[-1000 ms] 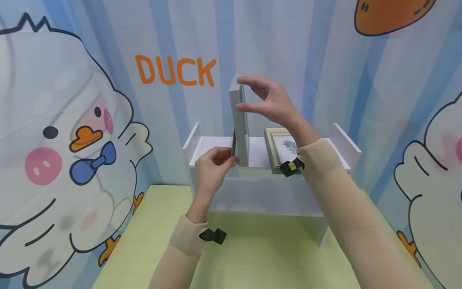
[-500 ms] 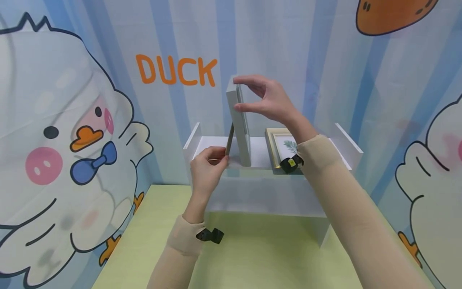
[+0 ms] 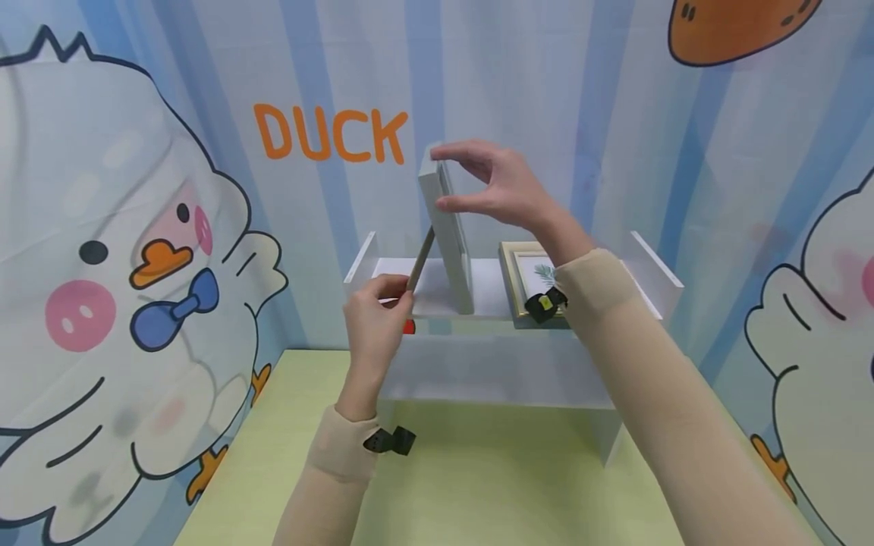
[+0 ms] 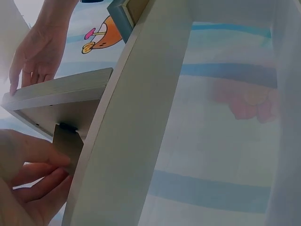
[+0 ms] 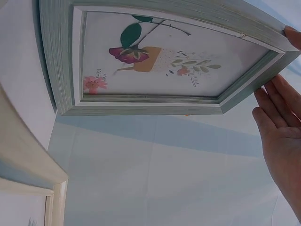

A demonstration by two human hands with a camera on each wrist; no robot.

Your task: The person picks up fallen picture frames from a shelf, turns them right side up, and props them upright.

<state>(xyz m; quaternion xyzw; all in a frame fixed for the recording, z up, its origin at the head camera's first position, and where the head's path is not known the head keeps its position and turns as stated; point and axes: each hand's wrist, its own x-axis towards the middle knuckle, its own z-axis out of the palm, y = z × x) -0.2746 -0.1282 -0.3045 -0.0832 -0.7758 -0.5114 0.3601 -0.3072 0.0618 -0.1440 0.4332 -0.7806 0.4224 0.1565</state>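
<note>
A grey-green picture frame point(image 3: 451, 254) stands edge-on on a white shelf point(image 3: 492, 303), tilted with its top to the left. My right hand point(image 3: 505, 189) holds its upper edge with thumb and fingers. In the right wrist view, the frame front point(image 5: 56, 61) shows a print with flowers and leaves. Behind it, a flat support leg point(image 3: 421, 258) slants outward. My left hand point(image 3: 374, 322) pinches this leg near its lower end. The left wrist view shows the leg point(image 4: 68, 146) attached to the frame's back by a dark hinge.
A second frame point(image 3: 508, 280), pale gold with a green leaf print, lies flat on the shelf to the right, partly behind my right wrist. Raised side panels point(image 3: 652, 265) bound the shelf. The shelf unit stands on a yellow-green table point(image 3: 492, 470) before a printed curtain point(image 3: 546, 76).
My left hand has swung the support leg outward to the left, away from the frame's back. The frame's top has tipped left, with my right hand moving along with it.
</note>
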